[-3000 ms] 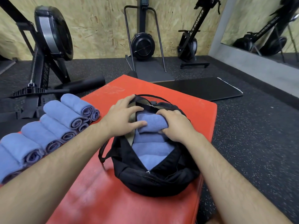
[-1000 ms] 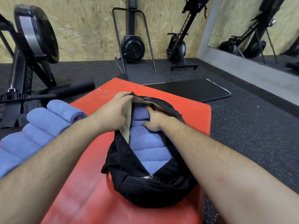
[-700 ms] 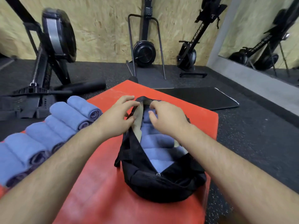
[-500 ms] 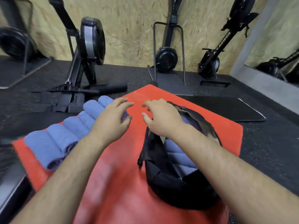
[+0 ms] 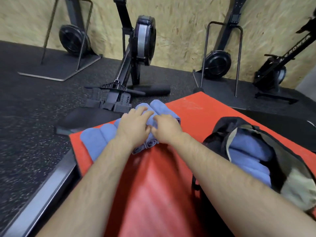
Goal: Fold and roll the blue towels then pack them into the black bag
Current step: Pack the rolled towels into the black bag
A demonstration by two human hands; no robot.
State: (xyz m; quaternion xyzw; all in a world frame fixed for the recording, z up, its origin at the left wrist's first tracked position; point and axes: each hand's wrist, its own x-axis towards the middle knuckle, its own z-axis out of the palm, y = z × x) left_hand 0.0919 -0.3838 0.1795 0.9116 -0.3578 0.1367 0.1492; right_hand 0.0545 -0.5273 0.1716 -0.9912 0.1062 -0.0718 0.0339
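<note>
At my right elbow, the black bag point(image 5: 215, 141) gapes open, rolled towels point(image 5: 248, 151) packed side by side inside. Farther out on the red mat point(image 5: 196, 113), my left hand point(image 5: 135, 124) rests nearly flat on the waiting blue rolls point(image 5: 95, 141). Beside it my right hand point(image 5: 166, 130) curls toward one, likely the next load, though I cannot tell whether it grips.

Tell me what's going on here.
A person is packing a black bag on a red mat. Rolled blue towels already lie inside the open bag. The left hand and right hand are on the row of unpacked rolls beside it; whether they grip one is unclear.
</note>
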